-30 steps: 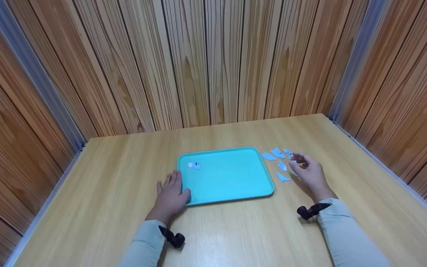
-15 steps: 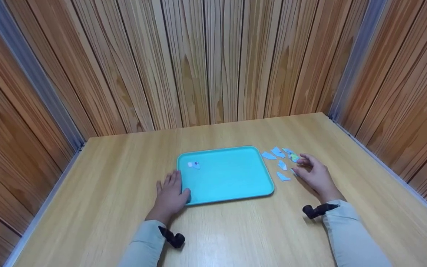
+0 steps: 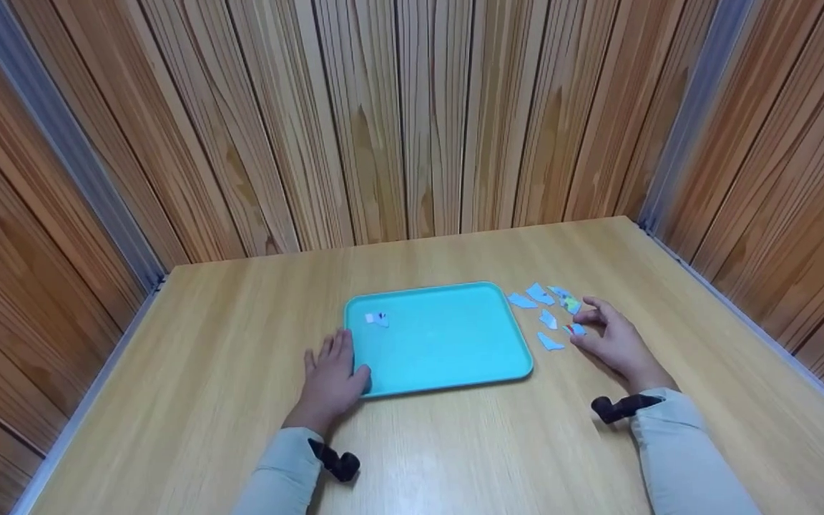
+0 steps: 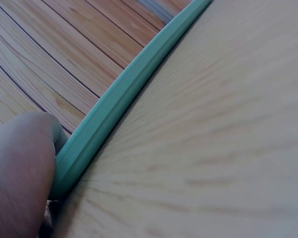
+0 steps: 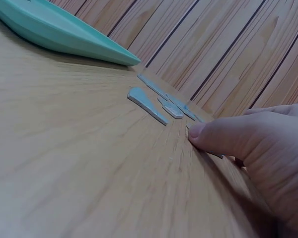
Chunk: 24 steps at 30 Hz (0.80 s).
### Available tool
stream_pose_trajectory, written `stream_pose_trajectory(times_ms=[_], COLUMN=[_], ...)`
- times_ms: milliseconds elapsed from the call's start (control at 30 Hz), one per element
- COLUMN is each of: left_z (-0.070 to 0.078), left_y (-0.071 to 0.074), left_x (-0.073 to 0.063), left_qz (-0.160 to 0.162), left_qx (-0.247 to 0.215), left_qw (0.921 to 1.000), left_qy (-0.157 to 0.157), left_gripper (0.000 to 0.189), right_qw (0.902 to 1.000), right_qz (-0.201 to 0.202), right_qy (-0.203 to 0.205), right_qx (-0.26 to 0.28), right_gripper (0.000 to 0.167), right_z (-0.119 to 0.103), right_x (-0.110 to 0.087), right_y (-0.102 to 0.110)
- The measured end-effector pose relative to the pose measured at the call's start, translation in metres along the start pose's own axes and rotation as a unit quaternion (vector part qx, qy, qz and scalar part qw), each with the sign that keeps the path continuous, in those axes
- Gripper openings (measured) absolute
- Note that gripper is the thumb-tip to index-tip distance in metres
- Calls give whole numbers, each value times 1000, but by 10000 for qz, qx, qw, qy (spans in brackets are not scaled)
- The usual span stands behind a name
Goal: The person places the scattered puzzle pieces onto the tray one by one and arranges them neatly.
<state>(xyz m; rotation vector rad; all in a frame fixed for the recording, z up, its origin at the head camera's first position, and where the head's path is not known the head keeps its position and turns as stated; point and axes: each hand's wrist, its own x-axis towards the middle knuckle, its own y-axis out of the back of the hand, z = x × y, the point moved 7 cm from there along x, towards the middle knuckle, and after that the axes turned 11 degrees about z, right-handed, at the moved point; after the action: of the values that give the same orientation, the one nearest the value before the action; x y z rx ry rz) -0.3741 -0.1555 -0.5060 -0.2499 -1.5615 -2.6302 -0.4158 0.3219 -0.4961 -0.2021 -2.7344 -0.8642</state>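
My left hand [image 3: 333, 379] lies along the left side of the turquoise tray [image 3: 440, 343], its fingers straight on the rim and its thumb by the near corner. The left wrist view has the tray's outer wall [image 4: 114, 104] running away from the hand [image 4: 22, 168]. To the right of the tray, my right hand [image 3: 616, 343] pinches a flat blue-and-red puzzle piece [image 3: 575, 329] low over the table. Seen from the right wrist, the thumb [image 5: 203, 136] covers most of that piece. Two small joined pieces [image 3: 378, 319] sit inside the tray at the upper left.
Several pale blue, irregular pieces [image 3: 548, 320] lie spread between the tray and the right hand. One with a yellow-green print [image 3: 569, 303] is just beyond the right fingertips. Wood-panelled walls [image 3: 412, 129] rise behind and beside the table [image 3: 254, 343].
The right hand has shifted slightly right and toward me, uncovering the yellow-green piece; the blue-and-red piece now shows between its thumb and fingers. The left hand keeps its place on the tray.
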Motion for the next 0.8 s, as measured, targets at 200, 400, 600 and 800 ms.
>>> stream_pose_trajectory(times_ms=[200,400,600,800], left_z=[-1,1,1,0], left_y=[-2,0,0,-2], left_x=[-2,0,0,1], left_qz=[2,16,40,85], left_qx=[-6,-69,-33,-6], left_qw=[10000,10000,10000,10000], left_qy=[39,17,16,-18], left_gripper=[78,79,78,77], right_qw=[9988,9937,9931,9943], right_qz=[-41,189,280,397], right_qy=[118,327,423,407], right_qx=[-467,-1056,-1059,-907], right_gripper=[71,51,42,42], right_z=[1,0,0,1], right_x=[-1,-2,-1,-1], right_y=[0,6,7,8])
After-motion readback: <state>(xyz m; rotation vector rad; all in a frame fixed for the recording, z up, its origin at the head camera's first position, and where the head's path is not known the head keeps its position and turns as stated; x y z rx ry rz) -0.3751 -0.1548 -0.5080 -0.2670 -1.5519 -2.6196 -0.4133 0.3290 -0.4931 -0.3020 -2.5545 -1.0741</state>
